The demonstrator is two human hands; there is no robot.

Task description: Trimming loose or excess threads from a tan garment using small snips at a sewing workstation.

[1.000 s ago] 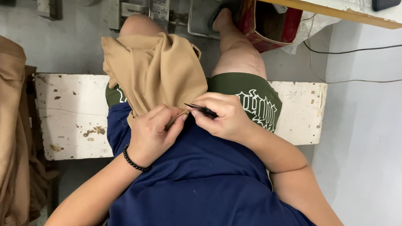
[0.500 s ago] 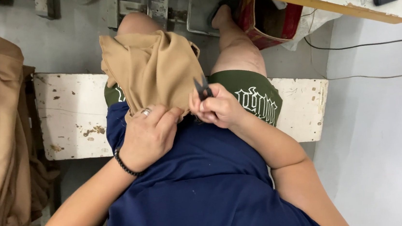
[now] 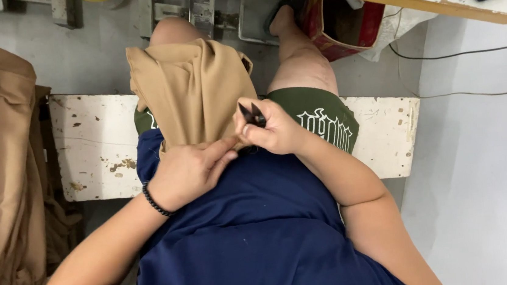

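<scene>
We see the tan fabric piece [image 3: 191, 90] draped over our lap, folded into a soft bundle that hangs from the left knee down toward our waist. Its near edge lies right under both hands. Our left hand [image 3: 190, 171] rests flat on that lower edge, fingers [image 3: 221, 157] stretched out and pressing the cloth against the navy shirt [image 3: 254, 222]; it grips nothing, only pins the fabric down. A black beaded bracelet [image 3: 156, 201] circles that wrist. Our right hand [image 3: 272, 130] sits just beside the fabric's right edge, touching it, and is clenched around small black thread snips [image 3: 252, 113], whose two pointed blades stick up, slightly parted, above the knuckles.

The cloth looks smooth and matte, a woven tan with gentle creases and a stitched hem at the top. The snips are dark and sharp-tipped. The white counter [image 3: 91, 144] we sit on is chipped and spotted with rust-coloured marks. Green shorts [image 3: 318, 109] with pale print show on the right thigh. A heap of similar tan fabric [image 3: 0, 183] hangs at the left.
</scene>
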